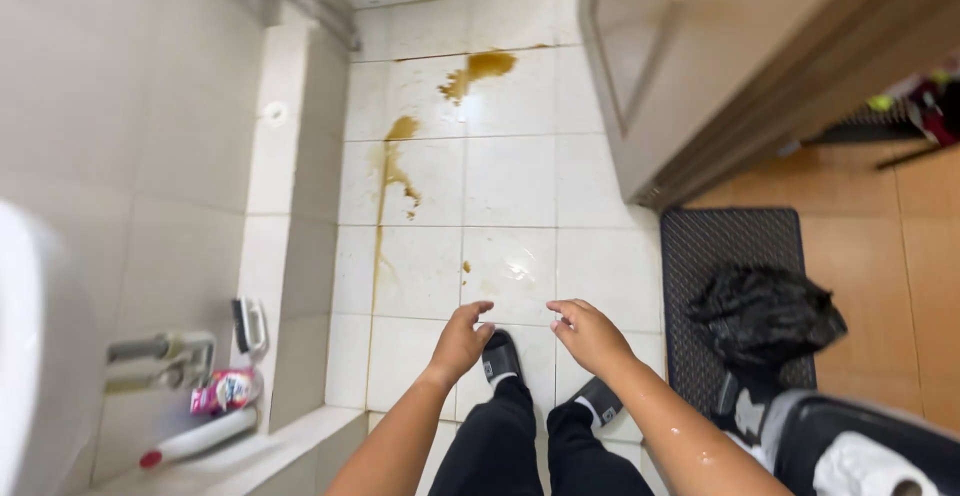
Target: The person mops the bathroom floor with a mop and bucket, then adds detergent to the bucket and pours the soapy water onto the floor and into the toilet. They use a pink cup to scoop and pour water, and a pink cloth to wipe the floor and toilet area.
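Brown liquid is spilled across the white tiled floor: one puddle lies at the far end near the base of a white fixture, and a second streak runs down along the edge by the raised tiled ledge, with a small drip closer in. Nothing here can be picked up by hand; it looks thin and wet, likely slippery on glazed tile, and would need something absorbent.

Both hands hang empty above the floor. The left hand is loosely curled, fingers released, and the right hand likewise, its forearm glistening wet.

By the doorway, a black bag sits bunched on a dark mat; what it holds I cannot tell. At the near right corner a dark bin holds a white paper roll. On the ledge's near end lie a pink packet and a white bottle.
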